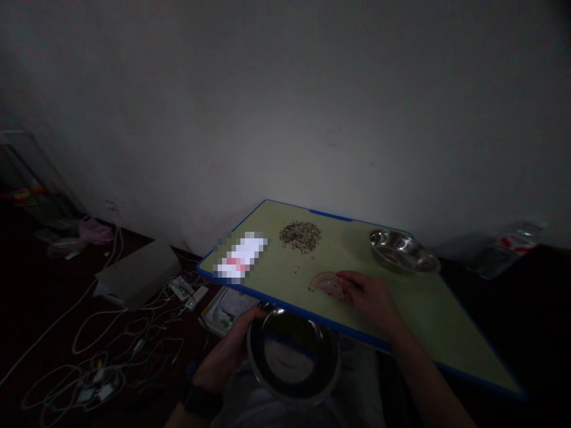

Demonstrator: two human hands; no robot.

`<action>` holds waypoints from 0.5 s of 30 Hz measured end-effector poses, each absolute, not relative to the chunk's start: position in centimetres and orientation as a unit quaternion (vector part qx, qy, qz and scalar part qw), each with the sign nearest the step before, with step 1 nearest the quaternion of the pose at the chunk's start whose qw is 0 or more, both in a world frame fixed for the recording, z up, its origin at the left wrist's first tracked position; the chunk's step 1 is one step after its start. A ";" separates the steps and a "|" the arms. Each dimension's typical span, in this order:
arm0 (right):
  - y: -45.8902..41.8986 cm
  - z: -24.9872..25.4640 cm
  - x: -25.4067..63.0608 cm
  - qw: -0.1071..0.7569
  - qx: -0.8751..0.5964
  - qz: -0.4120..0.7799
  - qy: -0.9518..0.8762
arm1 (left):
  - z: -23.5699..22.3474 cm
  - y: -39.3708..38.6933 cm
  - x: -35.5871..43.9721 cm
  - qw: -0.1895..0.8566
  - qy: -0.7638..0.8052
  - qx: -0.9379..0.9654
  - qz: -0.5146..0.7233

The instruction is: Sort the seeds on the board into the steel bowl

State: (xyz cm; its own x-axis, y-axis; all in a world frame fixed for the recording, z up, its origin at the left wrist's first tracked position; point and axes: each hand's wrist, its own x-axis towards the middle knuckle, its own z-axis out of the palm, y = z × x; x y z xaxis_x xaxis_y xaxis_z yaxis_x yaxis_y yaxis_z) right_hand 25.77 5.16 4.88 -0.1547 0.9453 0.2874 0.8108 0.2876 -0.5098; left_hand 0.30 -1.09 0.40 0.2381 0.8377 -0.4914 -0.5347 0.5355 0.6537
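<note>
My left hand [227, 351] grips the rim of a steel bowl [294, 356] held just below the near edge of a green board with a blue rim [401, 309]. My right hand [370, 297] rests on the board, fingers closed on a clear, pinkish flat semicircular piece [325, 282] that lies on the surface. Some small dark grains sit by that piece. A larger heap of dark grains [300, 235] lies farther back on the board. A second steel bowl [404, 251] stands at the board's far right.
A blurred white packet [241, 257] lies at the board's left end. On the dark floor to the left are tangled white cables [111, 351], a power strip [182, 289] and a grey box [138, 273]. A plain wall rises behind. A plastic bag [508, 249] lies at right.
</note>
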 end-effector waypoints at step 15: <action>4.5 4.8 25.3 0.284 -0.566 0.166 -0.756 | -0.5 -0.8 0.3 0.771 0.450 0.157 0.422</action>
